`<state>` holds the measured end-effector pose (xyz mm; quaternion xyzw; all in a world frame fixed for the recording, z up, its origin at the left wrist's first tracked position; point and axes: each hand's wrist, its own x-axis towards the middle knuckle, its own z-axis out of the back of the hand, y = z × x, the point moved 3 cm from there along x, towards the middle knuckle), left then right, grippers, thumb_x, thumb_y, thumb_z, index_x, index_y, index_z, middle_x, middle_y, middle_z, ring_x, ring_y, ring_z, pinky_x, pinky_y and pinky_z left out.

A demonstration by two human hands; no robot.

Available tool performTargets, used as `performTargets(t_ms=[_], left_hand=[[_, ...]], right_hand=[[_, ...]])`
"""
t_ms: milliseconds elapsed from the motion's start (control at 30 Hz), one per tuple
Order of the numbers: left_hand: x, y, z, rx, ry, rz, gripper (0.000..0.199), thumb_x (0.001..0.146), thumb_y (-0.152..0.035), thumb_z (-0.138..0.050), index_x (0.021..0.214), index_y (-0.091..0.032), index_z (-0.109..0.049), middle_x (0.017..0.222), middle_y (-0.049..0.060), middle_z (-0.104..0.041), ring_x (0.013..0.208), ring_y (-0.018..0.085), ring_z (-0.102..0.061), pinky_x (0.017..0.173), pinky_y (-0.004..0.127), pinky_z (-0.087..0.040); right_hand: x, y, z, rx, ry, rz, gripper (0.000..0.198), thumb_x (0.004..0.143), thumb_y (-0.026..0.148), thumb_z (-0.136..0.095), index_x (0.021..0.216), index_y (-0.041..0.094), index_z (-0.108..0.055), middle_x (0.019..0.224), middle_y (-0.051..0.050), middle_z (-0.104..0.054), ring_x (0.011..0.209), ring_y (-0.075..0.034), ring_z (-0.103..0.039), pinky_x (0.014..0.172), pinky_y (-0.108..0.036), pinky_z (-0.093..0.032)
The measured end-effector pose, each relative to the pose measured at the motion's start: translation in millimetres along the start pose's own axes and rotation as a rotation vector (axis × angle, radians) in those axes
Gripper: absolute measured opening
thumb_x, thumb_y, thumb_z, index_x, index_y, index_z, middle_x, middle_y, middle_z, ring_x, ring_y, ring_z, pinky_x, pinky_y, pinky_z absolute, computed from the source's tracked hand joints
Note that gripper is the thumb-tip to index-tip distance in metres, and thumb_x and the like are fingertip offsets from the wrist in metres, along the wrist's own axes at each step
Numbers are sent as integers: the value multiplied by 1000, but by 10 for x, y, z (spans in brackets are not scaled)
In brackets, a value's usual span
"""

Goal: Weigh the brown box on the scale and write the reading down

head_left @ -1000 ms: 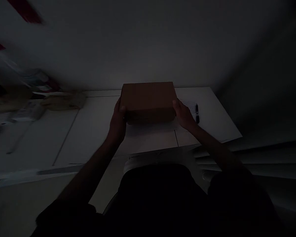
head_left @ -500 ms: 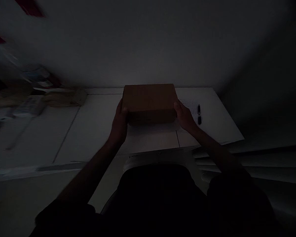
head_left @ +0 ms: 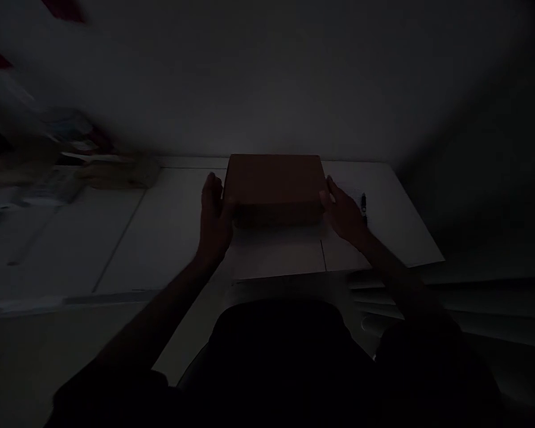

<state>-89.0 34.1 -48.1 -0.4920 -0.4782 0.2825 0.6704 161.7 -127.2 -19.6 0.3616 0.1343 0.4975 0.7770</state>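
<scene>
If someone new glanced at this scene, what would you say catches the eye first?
In the dim light, the brown cardboard box stands out, closed and resting on the white table against the wall. The left hand and right hand flank its two ends, fingers spread. A black pen lies just right of the right hand, and blurred clutter sits far left.

No text, label, brand, number or sign can be read anywhere in the dim scene. A sheet of paper (head_left: 350, 191) lying on the white table (head_left: 160, 238), to the right of the cardboard box (head_left: 274, 187), is covered with faint marks that may be print, but they are too small and dark to be made out. No marking is seen on the box's top or near face. The blurred clutter (head_left: 49, 172) at the far left shows coloured patches only, and nothing there is legible.
</scene>
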Motion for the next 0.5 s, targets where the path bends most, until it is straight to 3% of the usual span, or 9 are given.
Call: performTargets(t_ms=[100, 200, 233, 300, 400, 467, 500], left_hand=[[-20, -249, 33, 116, -30, -365, 58, 100, -44, -63, 152, -33, -42, 160, 6, -41, 150, 31, -34, 122, 52, -30], [-82, -589, -19, 143, 45, -633, 42, 100, -32, -59, 141, -35, -58, 136, 6, -61, 130, 31, -56, 110, 51, -47], [-101, -692, -70, 152, 141, -671, 41, 99, -26, -57, 139, -35, -60, 127, 6, -66, 122, 30, -62, 106, 49, -52], [-165, -860, -226, 130, 494, -743, 53, 94, -13, -54, 143, -33, -57, 116, 8, -72, 109, 29, -69, 92, 44, -60], [-315, -953, -437, -77, 1011, -690, 59, 91, -8, -51, 147, -28, -50, 110, 11, -75, 100, 27, -73, 81, 39, -64], [-427, -910, -540, -92, 1198, -606, 48, 95, -16, -49, 141, -27, -54, 113, 11, -75, 103, 27, -73, 81, 39, -65], [-475, -879, -577, -76, 1228, -591, 40, 98, -22, -48, 137, -27, -57, 115, 11, -75, 102, 26, -74, 83, 38, -65]], right_hand=[[-38, 128, 166, -27, -207, 173, 92, 99, 81, -19, 162, 16, -35, 162, -10, -32, 151, -32, -30, 124, -52, -30], [-151, 335, 254, -13, -246, 358, 73, 107, 64, -12, 157, 23, -45, 156, -5, -43, 149, -26, -37, 126, -49, -30], [-195, 412, 254, -1, -210, 417, 68, 109, 58, -12, 156, 24, -47, 154, -5, -46, 147, -25, -39, 126, -47, -32], [-279, 573, 212, 71, -79, 580, 56, 111, 44, -19, 157, 26, -45, 152, -3, -49, 143, -21, -45, 124, -42, -36], [-363, 765, 70, 301, 195, 816, 53, 110, 27, -30, 163, 31, -32, 154, -1, -47, 143, -13, -46, 121, -32, -38], [-382, 824, -76, 432, 377, 906, 58, 108, 24, -37, 165, 31, -26, 155, -3, -45, 144, -13, -43, 122, -29, -36], [-387, 827, -169, 484, 476, 924, 63, 107, 25, -42, 166, 31, -23, 156, -4, -44, 145, -15, -43, 122, -30, -36]])
